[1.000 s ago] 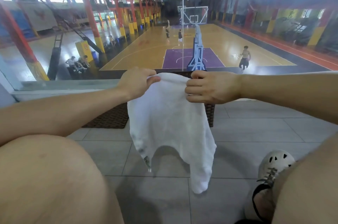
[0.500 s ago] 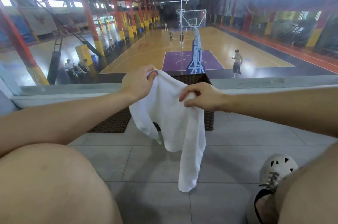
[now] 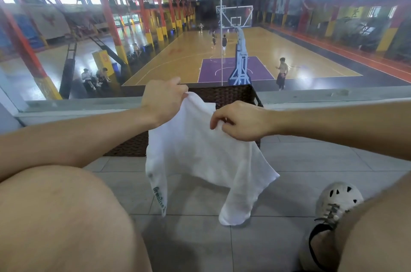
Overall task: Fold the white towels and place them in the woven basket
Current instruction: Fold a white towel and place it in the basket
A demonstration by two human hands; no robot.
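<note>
Up at the left hand (image 3: 163, 99), fingers (image 3: 181, 91) pinch one top corner of the white towel (image 3: 200, 151). It hangs below both sets of fingers, clear of the tiled floor (image 3: 311, 165), top edge running left to right and sloping down toward the right hand (image 3: 241, 120), whose fingers are bunched on the other end. Woven basket (image 3: 224, 93) sits just behind the fingers, so I'd guess either hand reaches it about equally.

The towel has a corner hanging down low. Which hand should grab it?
Probably the right hand: the towel droops lowest below it, while the left hand pinches the top corner higher up.
</note>
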